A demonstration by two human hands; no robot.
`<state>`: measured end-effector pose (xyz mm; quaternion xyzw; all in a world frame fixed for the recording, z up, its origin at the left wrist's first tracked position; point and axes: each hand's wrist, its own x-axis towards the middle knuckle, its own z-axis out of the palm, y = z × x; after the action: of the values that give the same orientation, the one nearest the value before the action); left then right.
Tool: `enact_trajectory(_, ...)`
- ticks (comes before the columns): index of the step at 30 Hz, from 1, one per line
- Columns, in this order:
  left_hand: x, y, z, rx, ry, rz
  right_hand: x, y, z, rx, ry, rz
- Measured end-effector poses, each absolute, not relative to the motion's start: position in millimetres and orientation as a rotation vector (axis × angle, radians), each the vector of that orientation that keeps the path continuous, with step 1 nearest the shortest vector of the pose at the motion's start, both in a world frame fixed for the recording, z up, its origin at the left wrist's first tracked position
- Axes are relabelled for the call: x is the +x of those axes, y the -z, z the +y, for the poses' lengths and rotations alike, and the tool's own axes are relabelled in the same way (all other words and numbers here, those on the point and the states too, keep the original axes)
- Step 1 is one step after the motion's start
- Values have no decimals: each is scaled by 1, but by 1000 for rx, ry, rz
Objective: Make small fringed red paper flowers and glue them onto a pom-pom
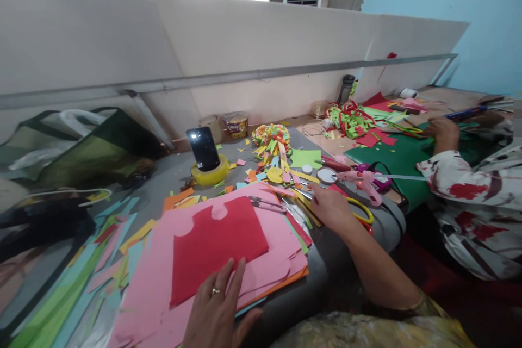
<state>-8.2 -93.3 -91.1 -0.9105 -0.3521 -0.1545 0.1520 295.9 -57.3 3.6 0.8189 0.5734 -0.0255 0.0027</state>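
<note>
My left hand (222,304) lies flat, fingers stretched, on the lower edge of a red paper sheet (220,250) with rounded notches cut from its top. Beneath the red sheet is a stack of pink paper (142,261). A pink-handled cutter (267,204) rests at the red sheet's upper right corner. To the right, my right hand (332,207) is among tools and scraps, fingers curled and fingertips near slim metal tools (302,193). What it grips, if anything, is hidden. A yellow scissor handle (362,207) shows beside that hand.
A pink glue gun (365,180) lies right of the tools. Behind stand a phone (203,148) on a yellow tape roll (211,174) and a paper-strip bundle (272,141). Paper strips (77,277) cover the left. A co-worker's hand (442,131) is at a green mat (383,160).
</note>
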Motion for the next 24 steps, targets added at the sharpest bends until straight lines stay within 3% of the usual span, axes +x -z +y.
enact_trajectory(11,-7,92,-93,-2594,507,-996,292,2,-55,2525,247,1888)
enact_trajectory(24,-4,89,-97,-2600,462,-1028,316,-13,-59,2865,163,1916)
